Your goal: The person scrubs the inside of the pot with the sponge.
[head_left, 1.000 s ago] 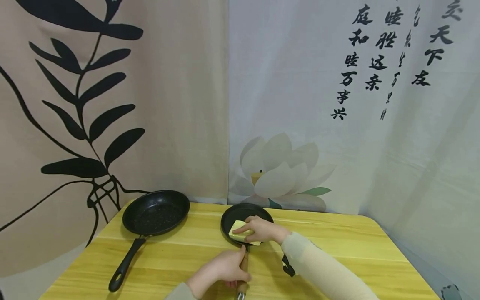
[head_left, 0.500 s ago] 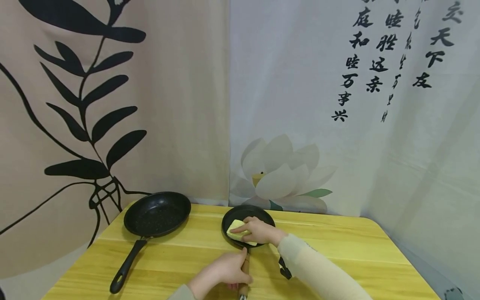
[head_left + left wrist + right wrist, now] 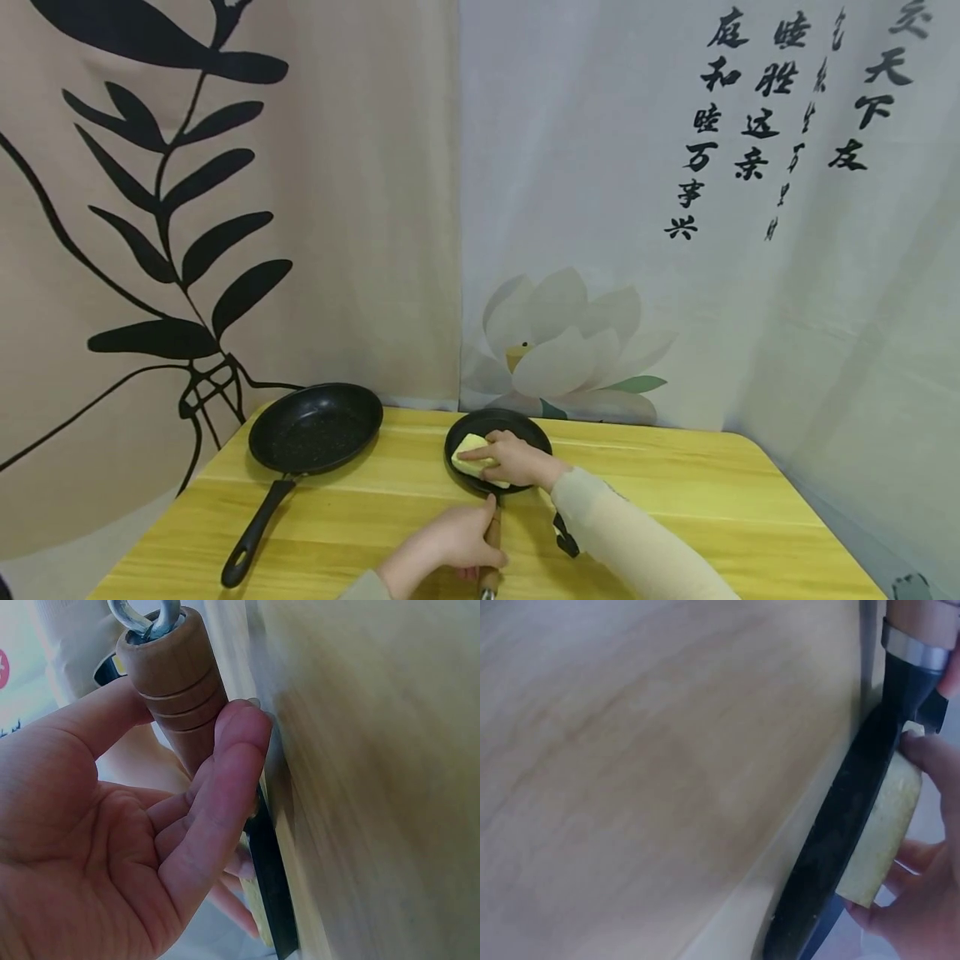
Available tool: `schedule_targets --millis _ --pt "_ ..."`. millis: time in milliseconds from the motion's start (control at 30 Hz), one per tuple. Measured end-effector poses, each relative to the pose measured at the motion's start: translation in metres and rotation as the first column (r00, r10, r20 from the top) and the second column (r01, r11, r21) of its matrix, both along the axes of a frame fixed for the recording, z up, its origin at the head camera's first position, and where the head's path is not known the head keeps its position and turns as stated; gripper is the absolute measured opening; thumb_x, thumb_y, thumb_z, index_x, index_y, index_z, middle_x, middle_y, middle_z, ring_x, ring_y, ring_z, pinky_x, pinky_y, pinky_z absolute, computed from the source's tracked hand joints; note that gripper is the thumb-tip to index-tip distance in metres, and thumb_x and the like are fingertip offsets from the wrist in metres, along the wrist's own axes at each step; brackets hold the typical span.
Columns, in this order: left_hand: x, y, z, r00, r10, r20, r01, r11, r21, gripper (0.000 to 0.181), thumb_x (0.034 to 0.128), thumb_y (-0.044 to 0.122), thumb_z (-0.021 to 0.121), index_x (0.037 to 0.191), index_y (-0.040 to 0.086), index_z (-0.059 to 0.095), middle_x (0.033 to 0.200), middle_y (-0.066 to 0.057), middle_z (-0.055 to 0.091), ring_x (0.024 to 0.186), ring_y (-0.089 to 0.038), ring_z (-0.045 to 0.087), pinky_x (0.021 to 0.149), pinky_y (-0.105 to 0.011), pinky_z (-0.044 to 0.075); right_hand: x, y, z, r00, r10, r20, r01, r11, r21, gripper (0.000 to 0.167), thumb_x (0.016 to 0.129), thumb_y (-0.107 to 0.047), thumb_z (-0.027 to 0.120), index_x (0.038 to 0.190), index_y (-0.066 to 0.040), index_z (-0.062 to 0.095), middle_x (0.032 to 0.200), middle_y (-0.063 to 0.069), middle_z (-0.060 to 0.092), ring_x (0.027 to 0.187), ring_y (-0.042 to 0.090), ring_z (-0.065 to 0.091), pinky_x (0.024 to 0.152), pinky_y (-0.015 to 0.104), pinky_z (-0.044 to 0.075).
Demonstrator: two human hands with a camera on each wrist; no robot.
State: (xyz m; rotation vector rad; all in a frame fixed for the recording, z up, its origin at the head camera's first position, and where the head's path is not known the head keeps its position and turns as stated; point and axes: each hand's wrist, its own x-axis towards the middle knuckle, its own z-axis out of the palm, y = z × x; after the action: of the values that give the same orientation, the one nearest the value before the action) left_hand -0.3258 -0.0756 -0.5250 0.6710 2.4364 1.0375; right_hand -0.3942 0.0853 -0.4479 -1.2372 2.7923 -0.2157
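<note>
A yellow sponge [image 3: 472, 469] sits inside a small black pan [image 3: 487, 422] toward the far side of a wood-topped table [image 3: 712, 500], under the right hand [image 3: 521, 461] of a person whose left hand [image 3: 465, 535] holds the pan's wooden handle [image 3: 176, 671]. Only the head view takes in a larger black pan [image 3: 318, 429], well apart to the left. The left wrist view picks out grooves cut round the handle and the metal loop [image 3: 169, 615] at its end; the right wrist view adds a silvery collar [image 3: 913, 649] between wood and black neck.

The left fingers curl to the handle from one side, the thumb on the other, the palm standing off the wood. The right forearm, in a cream sleeve [image 3: 645, 542], slants in from the near right; thumb and fingers pinch the sponge, one finger stretched across its top.

Behind, on a pale wall hanging [image 3: 585, 167] printed with a lotus [image 3: 562, 350], I can read the brushed columns 庭和睦万事兴, 睦胜远亲 and 交天下友; a thinner column is too squeezed to make out.
</note>
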Motion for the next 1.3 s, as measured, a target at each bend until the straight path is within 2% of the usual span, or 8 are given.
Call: schedule_targets --millis 233,467,567,667,800,1067,1167,1300 --pt "0.027 0.004 0.051 0.999 0.01 -0.048 -0.013 0.998 -0.066 0.095 0.0837 0.04 0.074 0.147 -0.012 0.025 0.051 0.001 0.061 0.039 -0.016 0.058 0.042 -0.031 0.049 -0.005 -0.003 -0.001 0.999 -0.004 -0.032 0.004 1.0 0.004 0.047 0.098 -0.027 0.06 0.142 -0.037 0.05 0.141 0.019 0.045 0.125 0.038 0.046 0.093 0.05 0.046" --pt "0.036 0.003 0.063 0.995 0.003 -0.095 -0.013 0.994 -0.106 0.089 0.0843 0.04 0.073 0.147 -0.009 0.032 0.049 0.003 0.058 0.038 -0.013 0.056 0.045 -0.028 0.048 -0.01 -0.008 -0.003 0.998 0.002 -0.06 -0.002 1.0 0.0 0.047 0.097 -0.026 0.061 0.142 -0.037 0.051 0.14 0.018 0.047 0.123 0.036 0.049 0.092 0.053 0.046" --pt "0.044 0.004 0.077 0.992 -0.018 -0.123 0.002 0.992 -0.13 0.082 0.0846 0.035 0.073 0.146 -0.007 0.037 0.051 0.002 0.058 0.037 -0.012 0.054 0.055 -0.028 0.051 -0.012 -0.01 -0.004 0.998 -0.003 -0.067 0.003 1.0 -0.001 0.047 0.097 -0.025 0.061 0.141 -0.038 0.051 0.139 0.017 0.048 0.123 0.035 0.049 0.092 0.053 0.045" --pt "0.047 0.004 0.081 0.984 -0.045 -0.171 0.014 0.984 -0.176 0.075 0.0861 0.035 0.071 0.144 -0.004 0.042 0.058 0.004 0.058 0.038 -0.009 0.052 0.067 -0.025 0.05 -0.014 -0.012 -0.005 0.998 -0.016 -0.062 0.016 1.0 0.001 0.047 0.098 -0.026 0.06 0.142 -0.04 0.05 0.141 0.017 0.046 0.126 0.035 0.047 0.094 0.055 0.043" --pt "0.052 0.007 0.086 0.982 -0.028 -0.185 -0.008 0.982 -0.191 0.072 0.0853 0.034 0.07 0.142 -0.002 0.046 0.061 0.005 0.058 0.039 -0.009 0.052 0.07 -0.022 0.048 -0.016 -0.013 -0.007 0.998 -0.035 -0.056 0.035 0.999 -0.006 0.046 0.098 -0.026 0.06 0.141 -0.041 0.05 0.143 0.017 0.045 0.127 0.035 0.046 0.095 0.058 0.042" --pt "0.056 0.01 0.088 0.981 -0.013 -0.192 -0.025 0.981 -0.19 0.072 0.0851 0.032 0.07 0.143 -0.002 0.045 0.056 0.005 0.055 0.037 -0.009 0.05 0.063 -0.02 0.047 -0.02 -0.013 -0.008 0.995 -0.058 -0.08 0.057 0.998 -0.009 0.046 0.098 -0.026 0.059 0.14 -0.042 0.051 0.143 0.017 0.044 0.125 0.038 0.047 0.093 0.06 0.042" --pt "0.052 0.011 0.081 0.984 -0.02 -0.179 -0.014 0.983 -0.185 0.073 0.0857 0.034 0.07 0.143 -0.003 0.044 0.053 0.005 0.056 0.037 -0.01 0.052 0.062 -0.021 0.048 -0.021 -0.013 -0.008 0.994 -0.067 -0.082 0.067 0.998 0.002 0.045 0.099 -0.027 0.058 0.141 -0.041 0.05 0.144 0.018 0.043 0.126 0.039 0.046 0.093 0.061 0.042" --pt "0.018 0.006 0.029 0.986 -0.048 -0.161 0.025 0.989 -0.144 0.083 0.0834 0.051 0.069 0.147 0.007 0.041 0.053 0.007 0.059 0.038 -0.01 0.055 0.062 -0.021 0.048 -0.024 -0.013 -0.009 0.994 -0.083 -0.073 0.084 0.996 0.012 0.045 0.099 -0.028 0.058 0.141 -0.042 0.049 0.145 0.017 0.042 0.126 0.04 0.046 0.095 0.061 0.04"
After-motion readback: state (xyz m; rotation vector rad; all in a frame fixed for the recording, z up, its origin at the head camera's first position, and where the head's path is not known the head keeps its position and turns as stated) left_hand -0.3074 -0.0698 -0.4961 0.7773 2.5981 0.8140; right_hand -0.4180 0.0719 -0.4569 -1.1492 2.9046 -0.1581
